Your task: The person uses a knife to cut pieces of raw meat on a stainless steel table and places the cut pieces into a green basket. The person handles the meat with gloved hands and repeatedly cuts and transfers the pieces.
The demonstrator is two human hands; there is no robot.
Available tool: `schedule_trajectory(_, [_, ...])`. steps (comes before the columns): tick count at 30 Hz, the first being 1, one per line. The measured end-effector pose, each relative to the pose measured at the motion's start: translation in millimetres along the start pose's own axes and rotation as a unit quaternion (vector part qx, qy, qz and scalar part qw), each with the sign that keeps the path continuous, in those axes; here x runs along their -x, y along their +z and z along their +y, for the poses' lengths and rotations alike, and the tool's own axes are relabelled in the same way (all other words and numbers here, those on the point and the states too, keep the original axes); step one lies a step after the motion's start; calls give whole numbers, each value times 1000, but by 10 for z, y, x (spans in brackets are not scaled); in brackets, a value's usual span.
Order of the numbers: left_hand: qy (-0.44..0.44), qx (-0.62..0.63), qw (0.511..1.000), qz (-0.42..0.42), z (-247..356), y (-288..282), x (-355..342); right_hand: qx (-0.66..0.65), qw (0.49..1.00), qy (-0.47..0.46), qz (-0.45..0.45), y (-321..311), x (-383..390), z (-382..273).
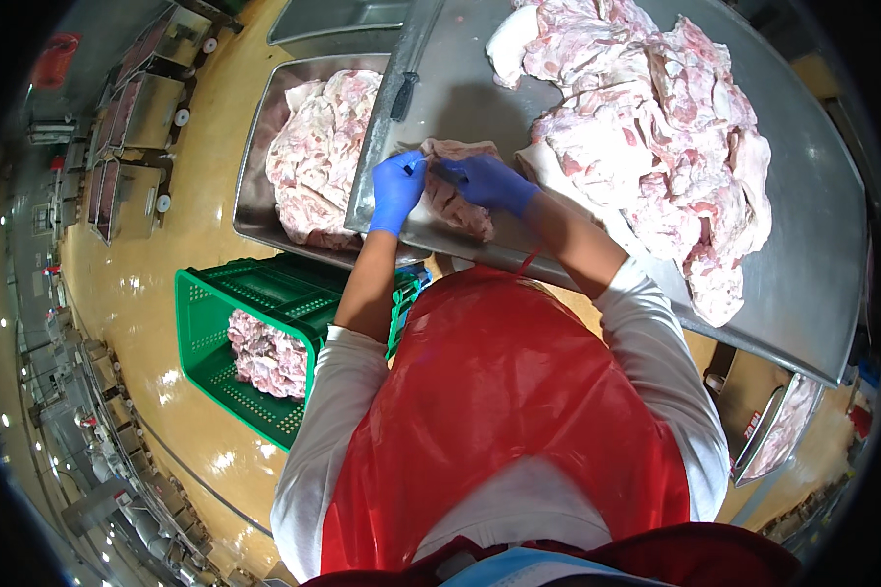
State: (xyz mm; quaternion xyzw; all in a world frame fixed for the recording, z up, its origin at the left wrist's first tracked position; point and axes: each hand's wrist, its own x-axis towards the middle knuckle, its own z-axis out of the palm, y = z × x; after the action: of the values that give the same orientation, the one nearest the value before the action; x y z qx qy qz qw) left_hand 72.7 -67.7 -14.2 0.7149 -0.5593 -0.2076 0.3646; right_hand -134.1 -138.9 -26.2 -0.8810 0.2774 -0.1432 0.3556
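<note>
On the steel table (803, 245), my blue-gloved left hand (398, 186) grips the left edge of a pink-and-white meat piece (468, 220). Just to its right, my blue-gloved right hand (489, 184) is closed on what looks like a knife (444, 172), held over that piece; the blade is mostly hidden. A separate black-handled tool (404, 96) lies near the table's left edge, above my hands. A large pile of raw, fatty meat (646, 137) covers much of the table to the right.
A steel bin (318, 147) full of meat adjoins the table's left side, with another bin (333, 24) behind. Below, a green perforated crate (196, 333) holds meat scraps (264, 357). Wheeled steel carts (132, 196) line the far left. A meat-filled cart (783, 430) stands at lower right.
</note>
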Motion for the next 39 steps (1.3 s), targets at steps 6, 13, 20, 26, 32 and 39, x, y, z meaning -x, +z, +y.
schedule_trajectory(6, [-76, 49, 995, -29, -120, -92, 47, -124, 983, 65, -118, -506, 419, -379])
schedule_trajectory(13, [-25, 144, 987, 66, 334, -136, 106, -127, 958, 116, -232, -306, 262, -403])
schedule_trajectory(20, [-11, 2, 887, 461, 724, -1902, 993, -161, 980, 26, -114, -647, 1199, -504])
schedule_trajectory(26, [-260, -513, 749, 330, 201, -2531, 1988, -39, 987, 154, -17, -471, 1850, -186])
schedule_trajectory(32, [-62, -79, 994, 43, 413, -371, 674, -72, 988, 126, -60, -95, 1926, -283])
schedule_trajectory(39, [29, -303, 947, -107, 294, 150, 102, -93, 984, 152, -27, -72, 2121, -383])
